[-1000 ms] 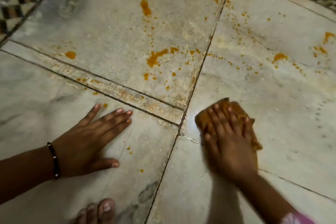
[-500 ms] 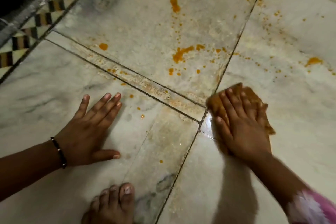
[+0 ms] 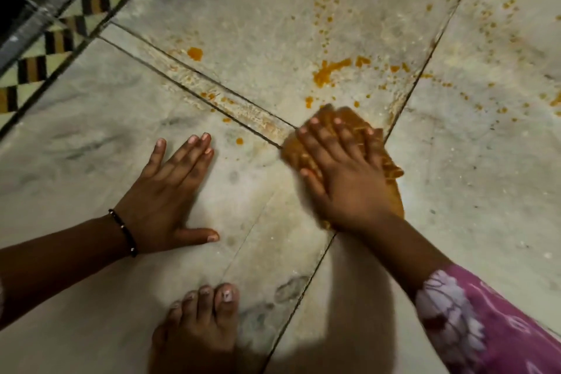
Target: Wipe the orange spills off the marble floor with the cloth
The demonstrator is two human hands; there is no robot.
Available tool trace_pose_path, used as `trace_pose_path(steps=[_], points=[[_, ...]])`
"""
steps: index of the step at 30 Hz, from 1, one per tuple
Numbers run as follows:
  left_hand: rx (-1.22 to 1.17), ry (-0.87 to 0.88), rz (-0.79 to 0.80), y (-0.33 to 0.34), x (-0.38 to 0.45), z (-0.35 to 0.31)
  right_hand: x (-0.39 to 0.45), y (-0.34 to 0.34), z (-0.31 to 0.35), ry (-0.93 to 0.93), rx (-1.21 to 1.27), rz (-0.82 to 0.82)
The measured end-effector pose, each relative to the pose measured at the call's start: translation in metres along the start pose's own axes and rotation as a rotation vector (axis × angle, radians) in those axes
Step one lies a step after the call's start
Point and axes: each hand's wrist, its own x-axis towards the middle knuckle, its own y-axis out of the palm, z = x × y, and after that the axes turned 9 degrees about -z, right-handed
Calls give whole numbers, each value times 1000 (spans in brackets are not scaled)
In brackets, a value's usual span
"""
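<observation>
Where the pale slabs meet at dark joint lines, the marble floor (image 3: 91,136) fills nearly the whole view, with a checkered border strip (image 3: 60,39) along its upper left edge. Orange spills (image 3: 329,71) lie scattered over the far slabs, the largest streak just beyond the cloth and smaller drops spreading toward the top right. A pink floral sleeve (image 3: 485,319) enters from the lower right, cut off by the frame edge. The right hand (image 3: 343,179) presses flat on the orange-stained cloth (image 3: 391,167), fingers straight and spread, covering most of it so only its edges show; the cloth sits over the crossing of the joints and is blurred. The left hand (image 3: 170,194) rests flat on bare marble near it, fingers straight and holding nothing. A bare foot (image 3: 197,331) stands near the bottom edge, its heel out of view. A thin dark bracelet (image 3: 124,232) circles the left wrist.
</observation>
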Motion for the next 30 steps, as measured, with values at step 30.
trace_pose_path(steps=[30], points=[[-34, 36, 13, 0, 0, 4, -76, 6, 72, -159, 50, 69]])
